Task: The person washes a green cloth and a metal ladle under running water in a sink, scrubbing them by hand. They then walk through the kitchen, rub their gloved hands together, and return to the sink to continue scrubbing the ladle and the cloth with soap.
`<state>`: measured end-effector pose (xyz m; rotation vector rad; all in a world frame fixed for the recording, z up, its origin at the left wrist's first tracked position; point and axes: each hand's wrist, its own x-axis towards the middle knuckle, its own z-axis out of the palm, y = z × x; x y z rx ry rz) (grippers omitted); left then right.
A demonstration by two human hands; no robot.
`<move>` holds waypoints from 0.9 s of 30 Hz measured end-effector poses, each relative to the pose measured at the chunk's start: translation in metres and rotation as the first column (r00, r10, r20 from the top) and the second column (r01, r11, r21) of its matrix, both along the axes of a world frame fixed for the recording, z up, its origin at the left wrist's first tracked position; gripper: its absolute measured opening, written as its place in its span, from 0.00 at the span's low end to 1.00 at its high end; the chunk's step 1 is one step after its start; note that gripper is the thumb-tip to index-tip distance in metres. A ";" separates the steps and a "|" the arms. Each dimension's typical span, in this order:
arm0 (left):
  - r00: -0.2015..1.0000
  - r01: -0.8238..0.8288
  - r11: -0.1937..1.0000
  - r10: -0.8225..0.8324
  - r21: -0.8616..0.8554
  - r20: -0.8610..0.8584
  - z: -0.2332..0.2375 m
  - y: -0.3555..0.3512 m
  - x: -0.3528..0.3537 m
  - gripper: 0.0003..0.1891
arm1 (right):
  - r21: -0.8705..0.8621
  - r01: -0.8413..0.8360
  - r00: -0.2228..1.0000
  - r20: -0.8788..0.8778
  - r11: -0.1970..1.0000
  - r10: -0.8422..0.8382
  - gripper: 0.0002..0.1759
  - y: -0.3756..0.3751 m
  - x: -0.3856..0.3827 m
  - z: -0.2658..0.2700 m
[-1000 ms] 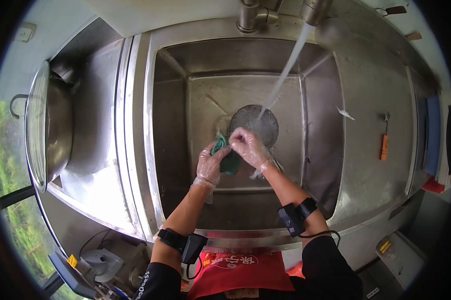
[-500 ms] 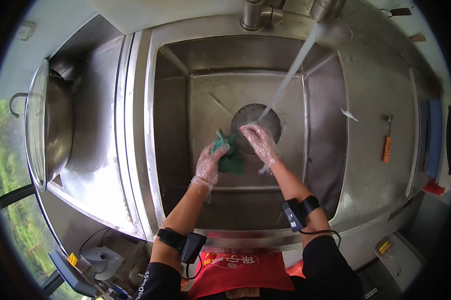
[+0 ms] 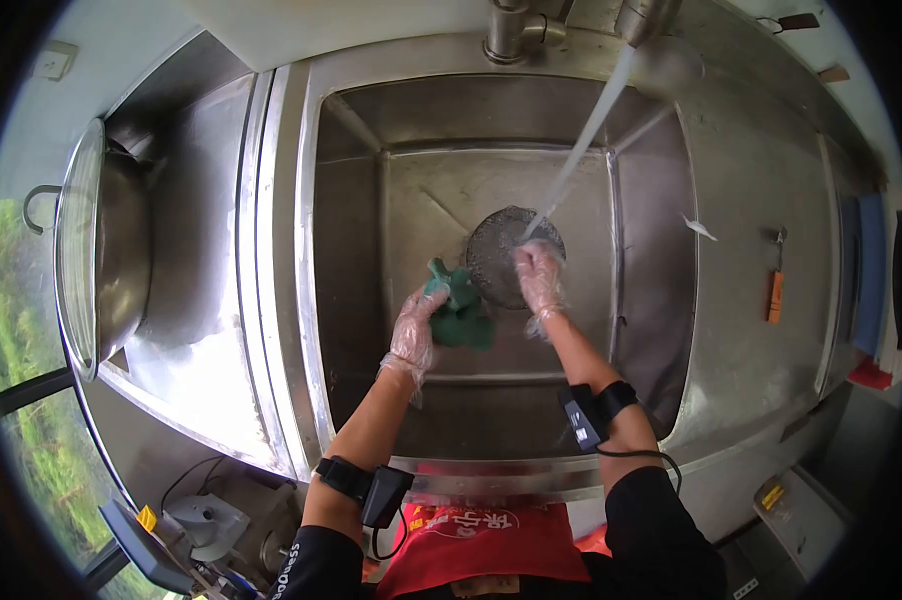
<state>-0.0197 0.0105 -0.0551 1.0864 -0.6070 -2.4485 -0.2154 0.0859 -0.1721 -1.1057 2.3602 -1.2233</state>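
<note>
My left hand (image 3: 417,325), in a clear plastic glove, grips a green cloth (image 3: 461,318) that hangs crumpled over the sink floor. My right hand (image 3: 539,275), gloved the same way, is over the right part of the round drain (image 3: 493,262). Its fingers are curled together and slightly blurred; whatever they may hold is hidden. A stream of water (image 3: 591,130) runs from the faucet (image 3: 646,18) down onto the drain, just by the right fingers. Both hands are inside the steel sink (image 3: 656,290).
On the right counter lie a tool with an orange handle (image 3: 775,297) and a small white scrap (image 3: 699,228). A large metal pan with a glass lid (image 3: 79,250) stands at the left. Sink walls surround both hands.
My right hand has moved a little to the right, out of the middle of the drain, and its fingers have curled in. The green cloth hangs slightly more spread in my left hand.
</note>
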 end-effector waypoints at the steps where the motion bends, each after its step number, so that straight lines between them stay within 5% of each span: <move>1: 1.000 0.003 1.000 -0.003 0.017 -0.023 0.001 0.000 0.002 0.21 | 0.042 0.052 0.975 -0.216 0.998 -0.041 0.10 0.003 -0.005 -0.013; 2: 0.999 0.008 0.999 -0.006 0.035 -0.046 0.002 0.000 0.003 0.21 | 0.072 0.111 0.903 -0.424 0.991 -0.071 0.11 0.005 -0.007 -0.019; 5: 0.999 -0.014 0.997 0.017 0.073 -0.048 0.005 0.000 0.003 0.21 | 0.364 -0.298 0.915 -0.154 0.882 0.373 0.11 0.007 0.003 0.015; 10: 0.998 -0.047 0.994 0.051 0.095 -0.042 0.000 0.002 0.001 0.20 | -0.211 -0.357 0.849 0.333 0.910 0.410 0.10 -0.008 0.025 0.106; 12: 0.997 -0.068 0.995 0.069 0.072 -0.020 -0.004 0.003 -0.002 0.19 | -0.259 -0.490 0.859 0.021 0.833 0.512 0.10 -0.013 0.030 0.121; 17: 0.997 -0.033 0.999 0.032 0.011 0.068 -0.019 0.001 0.001 0.19 | -0.136 -0.525 0.849 -0.012 0.840 0.528 0.05 -0.019 0.038 0.120; 20: 0.998 -0.007 0.999 0.004 0.041 0.058 -0.012 0.003 0.002 0.18 | 0.049 -0.380 0.922 0.101 0.924 0.374 0.04 -0.015 0.032 0.083; 21: 0.999 0.001 0.999 -0.003 0.051 0.043 -0.005 0.002 0.002 0.17 | 0.266 -0.314 0.947 0.022 0.911 0.320 0.04 -0.010 0.023 0.064; 24: 0.998 -0.062 0.997 0.062 0.052 -0.016 0.009 0.004 -0.001 0.20 | 0.140 -0.122 0.980 -0.140 0.983 0.142 0.12 0.009 0.004 0.013; 25: 0.995 -0.084 0.992 0.089 0.093 -0.054 0.012 0.004 -0.001 0.21 | 0.072 -0.153 0.978 0.153 0.986 0.141 0.12 0.012 0.004 0.004; 27: 0.980 -0.122 0.975 0.147 0.184 -0.130 0.019 0.006 -0.004 0.23 | -0.067 -0.150 0.726 0.670 0.986 0.156 0.12 0.020 0.002 -0.003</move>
